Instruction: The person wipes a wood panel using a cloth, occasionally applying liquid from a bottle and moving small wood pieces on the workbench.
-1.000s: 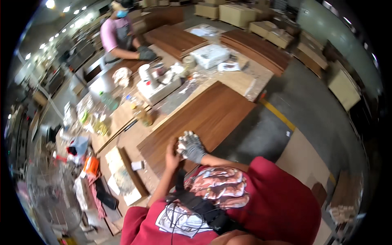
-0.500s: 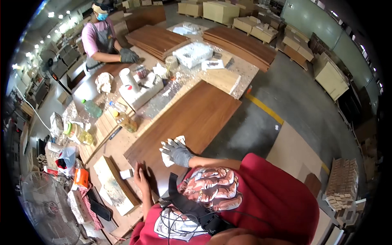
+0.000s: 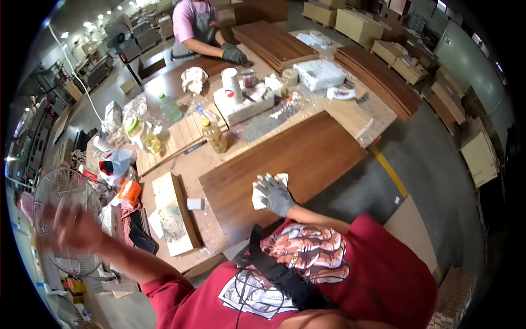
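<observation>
My right hand (image 3: 275, 196), in a grey glove, presses a white cloth (image 3: 259, 198) onto a brown wood-grain panel (image 3: 307, 153). The cloth's edges stick out on both sides of the glove, and the fingers bend over it. My bare left hand (image 3: 76, 227) is raised off the table at the far left, in front of a round fan (image 3: 66, 183). Motion smears its fingers, so whether they hold anything cannot be made out. Between the left forearm and the panel lies a stained wooden block (image 3: 174, 214), with a small white block (image 3: 195, 204) beside it.
Bottles, including a yellow-liquid one (image 3: 214, 137), stand beyond the panel near a white foam box (image 3: 244, 107). Stacked brown boards (image 3: 274, 44) lie at the far side. Across the table, a co-worker's gloved hand (image 3: 234, 54) rests on another panel. An orange packet (image 3: 129, 193) sits at the left edge.
My left hand has lifted from the panel's near left corner and swung out left toward the fan. My right hand stays on the cloth. The whole view has shifted, moving the table rightward.
</observation>
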`<state>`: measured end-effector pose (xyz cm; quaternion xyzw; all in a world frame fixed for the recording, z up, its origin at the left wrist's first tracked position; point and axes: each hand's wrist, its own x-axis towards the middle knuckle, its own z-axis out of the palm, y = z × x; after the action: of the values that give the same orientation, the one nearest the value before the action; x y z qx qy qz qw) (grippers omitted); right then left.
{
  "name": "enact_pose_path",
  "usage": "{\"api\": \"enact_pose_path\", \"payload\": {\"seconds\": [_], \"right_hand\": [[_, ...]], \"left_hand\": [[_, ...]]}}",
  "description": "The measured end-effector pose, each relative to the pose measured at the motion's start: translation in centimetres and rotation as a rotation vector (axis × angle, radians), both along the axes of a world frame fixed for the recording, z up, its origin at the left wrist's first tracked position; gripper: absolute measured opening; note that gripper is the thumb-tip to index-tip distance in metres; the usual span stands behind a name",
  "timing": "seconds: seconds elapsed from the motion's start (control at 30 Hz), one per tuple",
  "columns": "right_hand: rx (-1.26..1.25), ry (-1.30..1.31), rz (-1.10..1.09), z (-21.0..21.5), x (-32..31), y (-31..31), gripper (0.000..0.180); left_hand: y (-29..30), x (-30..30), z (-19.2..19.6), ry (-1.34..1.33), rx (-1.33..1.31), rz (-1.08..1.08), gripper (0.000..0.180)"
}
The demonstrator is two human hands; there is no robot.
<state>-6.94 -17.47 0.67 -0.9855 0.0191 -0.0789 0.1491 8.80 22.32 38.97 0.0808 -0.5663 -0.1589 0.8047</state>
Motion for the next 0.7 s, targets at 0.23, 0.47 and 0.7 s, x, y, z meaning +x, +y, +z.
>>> {"api": "enact_pose_path", "payload": {"seconds": [0.23,0.47,0.7], "right_hand": [[-0.081,-0.069,-0.014,-1.9,0.3,-0.4,0.052],[0.069,0.206,-0.034,2.5,0.9,-0.2,0.056],[-0.055,0.063,0.007,-0.2,0.9,0.3,0.063]], "left_hand": [[-1.0,-2.2,-4.4,-0.173,-0.113,-0.062,0.026],[-34.2,-12.5,-19.9,-0.539,1.052,-0.216,0.059],[-33.2,-13.1,-25.6,-0.62,1.201,-0.381,0.066]]}}
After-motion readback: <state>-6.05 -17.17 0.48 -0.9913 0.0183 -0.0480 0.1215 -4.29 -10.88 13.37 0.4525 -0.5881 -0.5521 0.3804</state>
